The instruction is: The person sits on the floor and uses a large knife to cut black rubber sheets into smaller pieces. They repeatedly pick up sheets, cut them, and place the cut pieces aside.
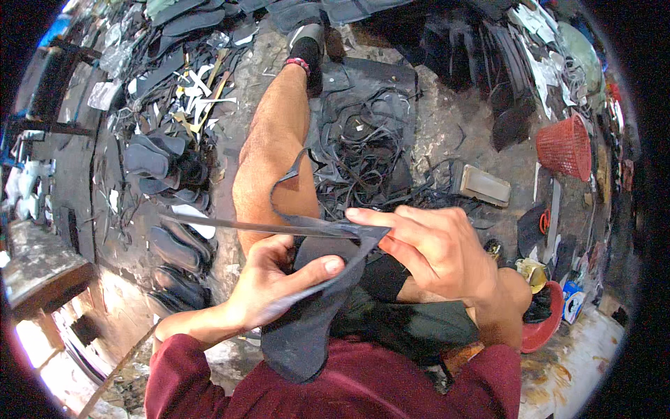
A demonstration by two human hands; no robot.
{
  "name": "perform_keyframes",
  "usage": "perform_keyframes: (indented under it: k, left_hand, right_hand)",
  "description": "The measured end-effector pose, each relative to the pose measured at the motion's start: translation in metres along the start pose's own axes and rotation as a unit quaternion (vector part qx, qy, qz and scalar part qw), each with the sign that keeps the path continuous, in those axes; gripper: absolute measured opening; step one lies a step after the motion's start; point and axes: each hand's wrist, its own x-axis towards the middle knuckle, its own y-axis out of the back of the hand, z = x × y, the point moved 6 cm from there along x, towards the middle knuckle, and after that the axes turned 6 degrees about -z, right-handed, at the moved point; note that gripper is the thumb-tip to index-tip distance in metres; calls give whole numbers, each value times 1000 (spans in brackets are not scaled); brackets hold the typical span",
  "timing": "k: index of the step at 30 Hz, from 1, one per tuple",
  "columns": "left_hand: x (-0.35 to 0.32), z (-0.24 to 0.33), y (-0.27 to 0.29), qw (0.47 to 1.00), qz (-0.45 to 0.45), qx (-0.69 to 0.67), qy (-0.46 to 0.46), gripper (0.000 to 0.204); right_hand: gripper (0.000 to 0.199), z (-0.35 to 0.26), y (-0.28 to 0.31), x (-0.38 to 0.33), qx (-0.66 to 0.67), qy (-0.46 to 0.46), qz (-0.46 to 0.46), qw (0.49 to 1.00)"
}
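My left hand (279, 279) grips a dark shoe sole (296, 353), its thumb lying over the sole's upper face. Across the top of the sole runs the long thin blade of a knife (251, 227), pointing left. At the blade's right end my right hand (436, 248) is closed, thumb and fingers pinched together; a dark pointed piece shows between them and the handle is hidden. A narrow curled strip (276, 192) of dark material rises from the blade in front of my bare leg (269, 146).
A tangle of dark offcut strips (363, 140) lies on a mat ahead. Stacked soles (157, 157) and pale scraps (199, 94) are at left. To the right are a rectangular block (485, 185), a red basket (565, 146) and a red bowl (548, 328).
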Motion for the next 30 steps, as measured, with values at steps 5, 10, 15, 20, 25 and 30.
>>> perform_keyframes:
  k: [5, 10, 15, 20, 25, 30]
  left_hand:
    - [7, 4, -8, 964, -193, 176, -45, 62]
    - [-6, -17, -10, 928, -204, -241, -199, 79]
    - [30, 25, -85, 914, 67, -295, -271, 52]
    - [38, 28, -101, 925, 30, -283, -250, 39]
    - [40, 16, -102, 942, 70, -252, -209, 42]
    - [37, 0, -91, 955, 101, -189, -205, 40]
  right_hand:
    - [37, 26, 5, -6, 151, 22, -12, 988]
    - [38, 20, -1, -85, 325, -91, 242, 910]
    - [46, 4, -42, -100, 469, -3, 389, 793]
    - [65, 19, -78, -127, 367, -95, 432, 818]
    - [35, 36, -134, -186, 44, -94, 496, 862]
    - [30, 30, -125, -195, 46, -144, 483, 863]
